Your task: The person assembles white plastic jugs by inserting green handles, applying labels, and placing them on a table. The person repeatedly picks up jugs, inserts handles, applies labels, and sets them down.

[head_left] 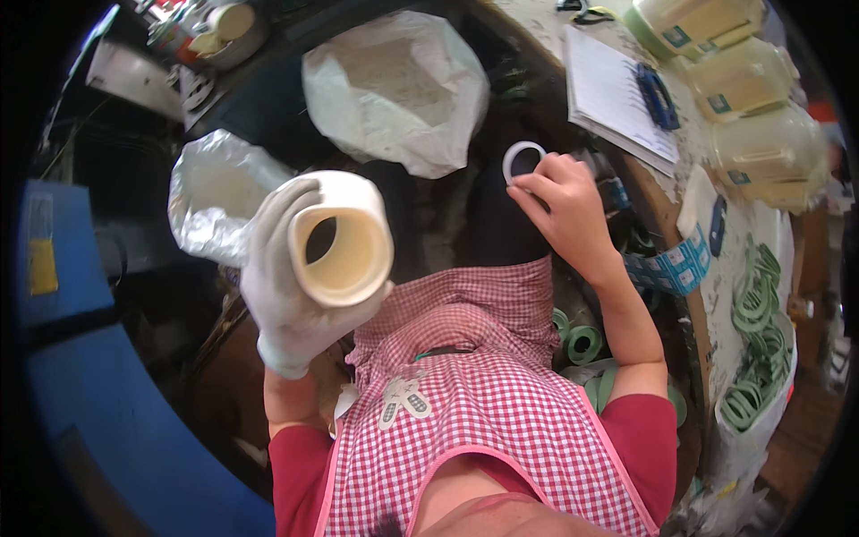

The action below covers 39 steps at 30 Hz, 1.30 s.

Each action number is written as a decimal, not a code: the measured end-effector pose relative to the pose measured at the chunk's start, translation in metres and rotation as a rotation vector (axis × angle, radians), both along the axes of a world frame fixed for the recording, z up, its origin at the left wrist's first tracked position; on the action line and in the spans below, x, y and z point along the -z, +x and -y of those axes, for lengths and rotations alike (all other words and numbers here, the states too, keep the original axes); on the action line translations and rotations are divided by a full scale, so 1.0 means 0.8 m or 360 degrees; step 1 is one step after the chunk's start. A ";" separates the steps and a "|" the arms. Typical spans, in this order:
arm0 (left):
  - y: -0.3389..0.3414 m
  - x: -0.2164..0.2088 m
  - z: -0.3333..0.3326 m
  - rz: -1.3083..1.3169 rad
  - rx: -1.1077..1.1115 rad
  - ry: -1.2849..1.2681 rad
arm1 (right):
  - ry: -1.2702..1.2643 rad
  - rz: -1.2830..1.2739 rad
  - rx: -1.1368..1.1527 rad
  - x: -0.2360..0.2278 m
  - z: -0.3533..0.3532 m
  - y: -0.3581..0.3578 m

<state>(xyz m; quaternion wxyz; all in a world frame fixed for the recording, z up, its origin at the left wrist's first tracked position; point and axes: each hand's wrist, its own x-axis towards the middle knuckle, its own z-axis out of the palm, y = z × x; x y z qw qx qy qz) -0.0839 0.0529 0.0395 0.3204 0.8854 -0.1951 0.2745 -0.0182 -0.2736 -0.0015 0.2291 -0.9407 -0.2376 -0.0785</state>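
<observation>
My left hand (273, 300), in a pale work glove, is wrapped round a cream-white hollow plastic housing (362, 201). The wide open end of the housing tilts up, and a dark round opening shows inside it. Bare and raised at the right, my right hand (571, 204) pinches a thin white ring (507, 163) between thumb and fingers. The ring is apart from the housing, with my lap between the two hands.
A white sack (331, 80) stands open ahead, with a clear plastic bag (199, 201) to its left. The right-hand bench holds a spiral notebook (608, 94), cream plastic containers (761, 148) and green rings (756, 286). Blue panels (134, 430) stand at left.
</observation>
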 end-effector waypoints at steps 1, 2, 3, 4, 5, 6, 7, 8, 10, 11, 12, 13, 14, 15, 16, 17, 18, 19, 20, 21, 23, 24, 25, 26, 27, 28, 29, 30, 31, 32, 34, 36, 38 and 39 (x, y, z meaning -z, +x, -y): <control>-0.002 -0.002 0.002 -0.0004 0.0022 0.0030 | -0.0074 0.0179 -0.0112 -0.013 -0.008 -0.009; -0.003 -0.001 0.006 0.0028 0.0037 0.0058 | 0.0334 0.0103 -0.0281 -0.018 -0.017 -0.018; -0.003 -0.001 0.009 0.0069 0.0051 0.0089 | 0.0740 0.0029 -0.0452 -0.025 -0.027 -0.025; -0.006 -0.002 0.011 0.0052 0.0047 0.0108 | 0.1178 -0.0369 -0.0587 -0.043 -0.045 -0.036; -0.011 -0.001 0.010 0.0056 0.0046 0.0109 | 0.1590 -0.0789 -0.0717 -0.064 -0.066 -0.051; -0.014 0.001 0.009 0.0061 0.0049 0.0100 | 0.1537 -0.0883 -0.0749 -0.077 -0.080 -0.059; -0.015 0.004 0.011 0.0064 0.0060 0.0101 | 0.1490 -0.0969 -0.0766 -0.089 -0.091 -0.068; -0.019 0.004 0.013 0.0033 0.0065 0.0074 | 0.1299 -0.0645 -0.0890 -0.079 -0.101 -0.064; -0.023 0.001 0.018 -0.0005 0.0076 0.0085 | 0.0958 -0.0234 -0.0910 -0.072 -0.114 -0.066; -0.025 0.000 0.020 -0.0024 0.0083 0.0092 | 0.0832 -0.0188 -0.0895 -0.073 -0.118 -0.068; -0.026 0.001 0.024 -0.0023 0.0069 0.0108 | 0.0695 -0.0150 -0.0874 -0.073 -0.119 -0.069; -0.026 0.001 0.027 -0.0010 0.0076 0.0127 | 0.0558 -0.0114 -0.0852 -0.073 -0.121 -0.071; -0.027 0.002 0.029 0.0002 0.0082 0.0148 | 0.0517 -0.0047 -0.0805 -0.075 -0.124 -0.073; -0.028 0.003 0.032 0.0013 0.0089 0.0164 | 0.0456 -0.0041 -0.0797 -0.076 -0.125 -0.073; -0.030 0.002 0.035 -0.0022 0.0097 0.0164 | 0.0397 -0.0036 -0.0791 -0.077 -0.127 -0.073; -0.028 0.005 0.034 -0.0012 0.0076 0.0168 | 0.0339 -0.0032 -0.0786 -0.078 -0.129 -0.072; -0.025 0.009 0.033 0.0002 0.0058 0.0172 | 0.0338 0.0032 -0.0760 -0.076 -0.133 -0.072; -0.023 0.010 0.032 0.0015 0.0040 0.0176 | 0.0338 0.0096 -0.0736 -0.073 -0.137 -0.071; -0.022 0.006 0.030 0.0001 0.0048 0.0187 | 0.0338 0.0161 -0.0712 -0.070 -0.140 -0.070; -0.023 0.004 0.029 -0.0015 0.0055 0.0190 | 0.0343 0.0160 -0.0785 -0.067 -0.140 -0.065; -0.024 0.000 0.027 -0.0044 0.0079 0.0196 | 0.0353 0.0164 -0.0922 -0.062 -0.137 -0.048; -0.023 0.001 0.028 -0.0026 0.0074 0.0192 | 0.0334 0.0020 -0.0991 -0.067 -0.132 -0.041; -0.021 0.002 0.029 -0.0006 0.0077 0.0186 | 0.0367 -0.0066 -0.1086 -0.072 -0.129 -0.035; -0.019 0.002 0.030 0.0016 0.0089 0.0179 | 0.0400 -0.0150 -0.1170 -0.077 -0.129 -0.030; -0.016 0.004 0.031 0.0039 0.0111 0.0198 | 0.0410 -0.0242 -0.1183 -0.079 -0.119 -0.029; -0.015 0.001 0.033 -0.0060 0.0142 0.0163 | 0.0647 -0.0241 -0.1203 -0.068 -0.111 -0.030; -0.016 -0.001 0.033 -0.0163 0.0182 0.0131 | 0.0523 -0.0343 -0.1125 -0.073 -0.111 -0.033; -0.023 0.001 0.033 -0.0494 0.0107 -0.0188 | 0.0374 -0.0513 -0.1020 -0.081 -0.110 -0.045; -0.029 0.002 0.028 -0.0850 0.0028 -0.0458 | 0.0646 -0.0209 -0.0897 -0.059 -0.108 -0.063; -0.025 0.007 0.025 -0.1029 0.0061 -0.0676 | 0.0846 0.0010 -0.0848 -0.047 -0.090 -0.072; -0.046 0.003 0.004 -0.0929 0.0045 -0.0964 | 0.1017 0.0384 -0.0802 -0.035 -0.046 -0.065; -0.017 0.006 0.011 -0.0916 0.0321 -0.1126 | 0.0902 0.0422 0.0241 0.001 0.068 -0.107; 0.007 -0.002 0.013 -0.0906 0.0536 -0.1265 | 0.1315 0.0006 0.1500 0.028 0.145 -0.166; 0.018 -0.007 0.013 -0.0908 0.0632 -0.1323 | 0.0853 -0.0145 0.1829 0.036 0.195 -0.187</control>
